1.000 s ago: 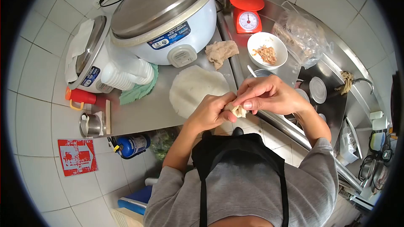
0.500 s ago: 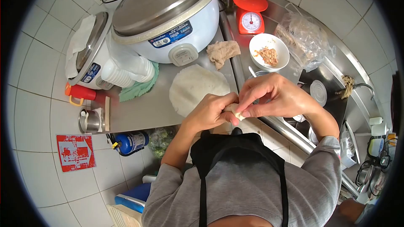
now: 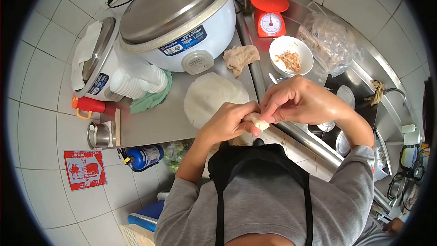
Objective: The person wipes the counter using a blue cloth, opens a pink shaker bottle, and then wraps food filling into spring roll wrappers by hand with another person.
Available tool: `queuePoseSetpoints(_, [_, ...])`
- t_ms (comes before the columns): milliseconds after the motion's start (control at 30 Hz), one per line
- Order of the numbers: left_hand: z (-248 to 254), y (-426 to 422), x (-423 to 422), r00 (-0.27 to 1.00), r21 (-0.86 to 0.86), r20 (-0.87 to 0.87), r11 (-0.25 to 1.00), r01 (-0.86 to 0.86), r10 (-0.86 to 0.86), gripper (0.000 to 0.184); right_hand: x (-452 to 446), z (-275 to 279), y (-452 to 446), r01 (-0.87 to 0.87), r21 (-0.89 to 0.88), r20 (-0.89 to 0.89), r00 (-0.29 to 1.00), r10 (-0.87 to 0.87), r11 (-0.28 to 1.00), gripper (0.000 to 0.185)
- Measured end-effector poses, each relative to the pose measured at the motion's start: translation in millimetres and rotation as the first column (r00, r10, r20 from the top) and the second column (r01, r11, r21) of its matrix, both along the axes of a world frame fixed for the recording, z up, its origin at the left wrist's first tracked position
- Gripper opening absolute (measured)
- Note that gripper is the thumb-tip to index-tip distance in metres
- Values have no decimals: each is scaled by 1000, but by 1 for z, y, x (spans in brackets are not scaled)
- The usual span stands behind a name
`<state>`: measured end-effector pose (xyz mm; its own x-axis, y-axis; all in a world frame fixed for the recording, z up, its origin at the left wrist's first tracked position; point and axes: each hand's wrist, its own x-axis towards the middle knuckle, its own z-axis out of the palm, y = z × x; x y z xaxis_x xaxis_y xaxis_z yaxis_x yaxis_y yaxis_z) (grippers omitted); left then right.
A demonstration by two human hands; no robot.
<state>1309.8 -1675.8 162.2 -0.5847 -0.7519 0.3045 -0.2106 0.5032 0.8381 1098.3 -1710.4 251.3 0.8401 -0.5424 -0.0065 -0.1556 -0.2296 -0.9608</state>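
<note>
Pinched between the thumb and fingers of my left hand (image 3: pixel 230 122) is a small pale piece of food (image 3: pixel 258 122), like a folded dough wrapper. My right hand (image 3: pixel 293 102) presses its thumb and fingertips together at the right edge of this piece. Much of the piece is hidden by my fingers. Just beyond my left hand, a round, flat, whitish sheet or stack of wrappers (image 3: pixel 211 93) lies on the steel counter (image 3: pixel 154 123). Behind my right hand is a white bowl (image 3: pixel 277 48) with orange-brown chopped filling (image 3: pixel 291 60) in it.
A large rice cooker (image 3: pixel 182 50) and a smaller one (image 3: pixel 95 59) stand at the back left, near stacked plastic cups (image 3: pixel 129 84). A crumpled brown cloth (image 3: pixel 241 59), red scale (image 3: pixel 269 18) and plastic bag (image 3: pixel 330 41) lie behind. Another person's hand (image 3: pixel 395 225) shows at lower right.
More of the pale piece shows between my hands, and my right fingertips have shifted slightly right along it. The camera view has moved a little.
</note>
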Motion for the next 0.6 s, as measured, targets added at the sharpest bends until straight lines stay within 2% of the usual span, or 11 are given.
queuePoseSetpoints(100, [0,-1,0,1000,17,5,1000,-5,5,43,2,-2,-4,-30,-7,-59,998,29,1000,13])
queuePoseSetpoints(300, [-5,0,4,1000,55,-16,998,10,-9,43,11,0,-5,51,-3,-122,991,-51,999,16])
queuePoseSetpoints(400, [-8,-1,4,999,57,-25,998,28,-27,43,12,3,-5,-13,-163,-203,979,-21,987,16])
queuePoseSetpoints(500, [-10,-1,4,999,51,-42,998,37,-35,42,13,-12,-2,-15,-433,-76,997,-20,901,16])
queuePoseSetpoints(600, [-12,-3,4,999,24,7,999,35,-35,42,19,-3,11,-12,-565,-136,988,-78,825,14])
